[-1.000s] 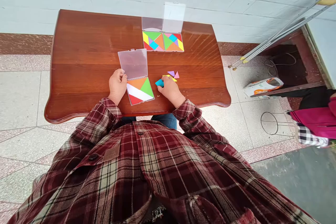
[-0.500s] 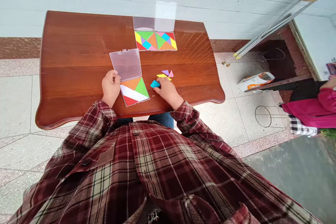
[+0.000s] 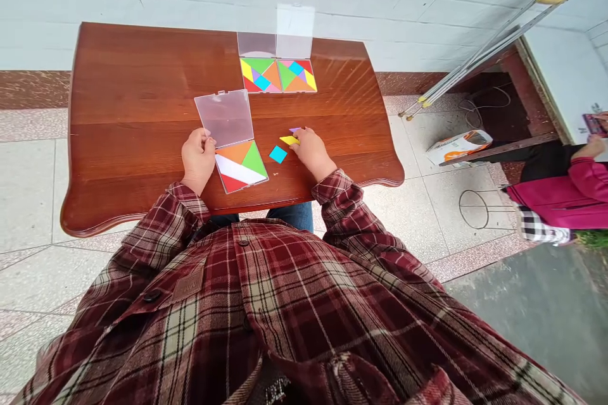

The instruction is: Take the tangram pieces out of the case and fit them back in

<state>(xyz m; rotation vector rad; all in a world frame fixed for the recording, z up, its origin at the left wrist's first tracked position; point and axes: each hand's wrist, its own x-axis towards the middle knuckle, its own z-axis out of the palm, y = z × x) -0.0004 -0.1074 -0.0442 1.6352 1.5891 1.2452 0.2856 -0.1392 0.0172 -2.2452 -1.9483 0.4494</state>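
My left hand [image 3: 198, 158] grips the left edge of an open clear plastic case [image 3: 232, 139]; its tray [image 3: 241, 166] holds orange, green and red pieces with a white gap between them. A blue square piece [image 3: 278, 154] lies loose on the table, right of the tray. My right hand [image 3: 311, 149] rests farther back, fingertips on a yellow piece [image 3: 289, 140], with a purple piece [image 3: 295, 130] just behind. Whether the fingers pinch a piece I cannot make out.
Two more open cases [image 3: 278, 74] filled with coloured pieces sit at the far edge of the brown wooden table [image 3: 137, 101]. Tiled floor surrounds it. At right are a person in pink [image 3: 560, 196], a wire ring stand [image 3: 477, 209] and a white box [image 3: 456, 144].
My right hand let go of the blue square and moved back to the yellow and purple pieces. The left hand stayed on the case.
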